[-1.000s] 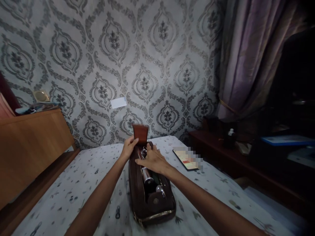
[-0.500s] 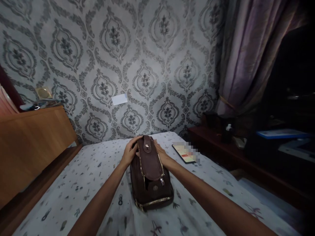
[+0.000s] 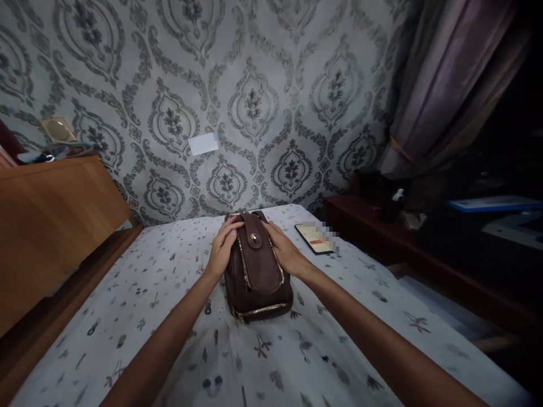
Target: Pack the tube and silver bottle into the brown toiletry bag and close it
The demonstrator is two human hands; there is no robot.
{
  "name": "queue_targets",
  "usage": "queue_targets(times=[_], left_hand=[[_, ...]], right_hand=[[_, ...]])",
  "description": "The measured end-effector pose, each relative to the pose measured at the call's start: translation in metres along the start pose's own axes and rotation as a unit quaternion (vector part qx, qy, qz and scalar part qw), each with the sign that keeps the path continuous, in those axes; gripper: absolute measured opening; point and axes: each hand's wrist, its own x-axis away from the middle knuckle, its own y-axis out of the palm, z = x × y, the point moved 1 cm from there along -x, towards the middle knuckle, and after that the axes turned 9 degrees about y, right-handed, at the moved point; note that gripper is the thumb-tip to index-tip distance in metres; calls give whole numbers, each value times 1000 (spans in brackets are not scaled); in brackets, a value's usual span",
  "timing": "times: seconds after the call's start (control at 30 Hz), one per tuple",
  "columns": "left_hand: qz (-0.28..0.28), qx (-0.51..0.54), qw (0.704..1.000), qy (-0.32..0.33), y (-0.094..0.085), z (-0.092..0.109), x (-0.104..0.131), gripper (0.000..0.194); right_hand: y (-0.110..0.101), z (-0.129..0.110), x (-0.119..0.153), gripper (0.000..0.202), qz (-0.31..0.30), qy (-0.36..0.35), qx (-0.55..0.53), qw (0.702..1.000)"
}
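A dark brown leather bag (image 3: 262, 268) lies on the patterned bed sheet, with gold zippers around its front pocket and along its lower edge. A snap tab (image 3: 253, 230) with a metal stud crosses the upper part of its front. My left hand (image 3: 223, 243) grips the bag's upper left side, its fingers curled over the front towards the tab. On the opposite side, my right hand (image 3: 282, 249) holds the bag's right edge, with some fingertips hidden behind it. The rounded front flap lies down against the bag.
A phone (image 3: 314, 238) with a lit, partly blurred screen lies right of the bag on the white sheet (image 3: 169, 294). A wooden headboard-like panel (image 3: 63, 203) stands at left. Patterned wallpaper rises behind, with a dark red ledge (image 3: 360, 220) and purple curtain (image 3: 449, 85) at right.
The view has tipped down a little. The flap now covers the dark opening and snap stud seen below it before. My right hand has shifted further onto the bag's front edge.
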Motion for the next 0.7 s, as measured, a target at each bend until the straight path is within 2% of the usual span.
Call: queue_targets(times=[0.13,0.33,0.5,0.57,0.7], left_hand=[[-1,-11,1000,-6,2,10,10,33],[-45,-79,996,13,6,26,31,46],[-54,-125,990,32,11,33,48,54],[-47,-141,988,39,14,32,52,57],[-37,-165,984,57,21,29,55,59]], right_hand=[[2,5,12,55,-2,-5,-32,999],[3,7,23,62,24,4,-79,997],[3,0,32,67,30,46,-150,987],[5,-1,36,65,36,52,-148,987],[15,3,40,66,57,18,-105,993]])
